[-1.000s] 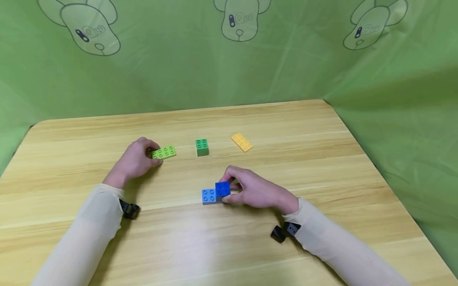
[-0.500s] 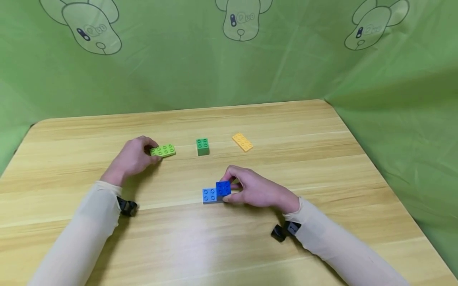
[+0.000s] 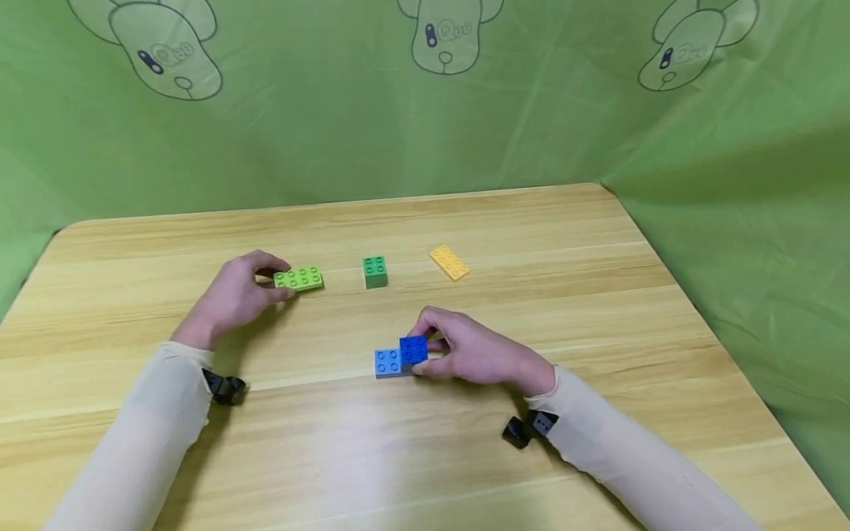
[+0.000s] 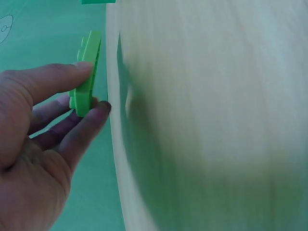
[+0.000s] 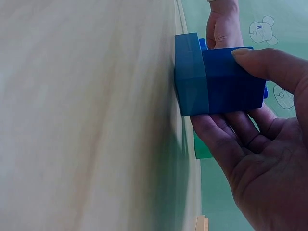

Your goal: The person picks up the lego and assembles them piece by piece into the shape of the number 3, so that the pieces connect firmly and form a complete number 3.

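My left hand [image 3: 235, 296] pinches a flat lime-green building brick [image 3: 299, 279] by its left end, thumb on the near side. In the left wrist view the lime-green brick [image 4: 88, 74] is tilted and held above the tabletop, its shadow beside it. My right hand [image 3: 474, 349] grips a dark blue square brick [image 3: 413, 348] between thumb and fingers. That brick sits on the right half of a longer light blue brick [image 3: 388, 362], whose left studs stay visible. From the right wrist view, the dark blue brick [image 5: 233, 81] meets the light blue brick [image 5: 192, 77] face to face.
A green square brick [image 3: 375, 273] stands behind the blue pair. To its right lies a thin yellow-orange plate [image 3: 449, 262]. The wooden table [image 3: 531, 243] ends at a green cloth backdrop [image 3: 332, 133] behind and on the right.
My left hand has drawn the lime-green brick slightly left and upward, turning it a little. My right hand and the blue bricks have not visibly moved.
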Action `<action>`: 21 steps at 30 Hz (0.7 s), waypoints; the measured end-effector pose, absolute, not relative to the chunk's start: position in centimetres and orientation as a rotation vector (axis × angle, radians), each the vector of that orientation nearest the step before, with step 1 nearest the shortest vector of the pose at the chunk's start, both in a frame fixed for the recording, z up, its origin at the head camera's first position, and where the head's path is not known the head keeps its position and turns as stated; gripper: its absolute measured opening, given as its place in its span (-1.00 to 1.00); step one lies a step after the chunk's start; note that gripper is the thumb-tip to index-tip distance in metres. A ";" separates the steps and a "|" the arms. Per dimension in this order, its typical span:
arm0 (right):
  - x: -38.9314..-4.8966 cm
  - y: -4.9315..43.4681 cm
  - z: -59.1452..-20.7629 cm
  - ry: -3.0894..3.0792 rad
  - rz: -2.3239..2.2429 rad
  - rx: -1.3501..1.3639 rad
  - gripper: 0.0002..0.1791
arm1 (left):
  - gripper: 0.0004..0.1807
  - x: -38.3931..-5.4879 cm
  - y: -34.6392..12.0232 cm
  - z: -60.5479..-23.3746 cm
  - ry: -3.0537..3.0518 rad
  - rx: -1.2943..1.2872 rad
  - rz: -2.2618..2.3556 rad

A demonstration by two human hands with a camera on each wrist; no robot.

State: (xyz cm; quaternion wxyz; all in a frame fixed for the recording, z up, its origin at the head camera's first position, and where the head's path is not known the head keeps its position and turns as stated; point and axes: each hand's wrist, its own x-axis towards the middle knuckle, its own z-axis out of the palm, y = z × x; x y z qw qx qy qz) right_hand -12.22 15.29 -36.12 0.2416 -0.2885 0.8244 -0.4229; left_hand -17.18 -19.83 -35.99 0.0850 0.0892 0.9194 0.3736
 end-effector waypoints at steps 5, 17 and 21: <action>-12.2 15.3 -36.2 2.256 -1.151 -0.778 -0.69 | -0.54 -17.0 -20.3 -36.1 2.764 0.328 1.167; -12.3 15.2 -36.0 2.254 -1.153 -0.771 -0.69 | -0.50 -16.4 -20.4 -35.3 2.685 0.203 1.182; -12.1 15.4 -36.2 2.252 -1.151 -0.761 -0.68 | -0.51 -16.2 -20.0 -35.7 2.673 0.209 1.205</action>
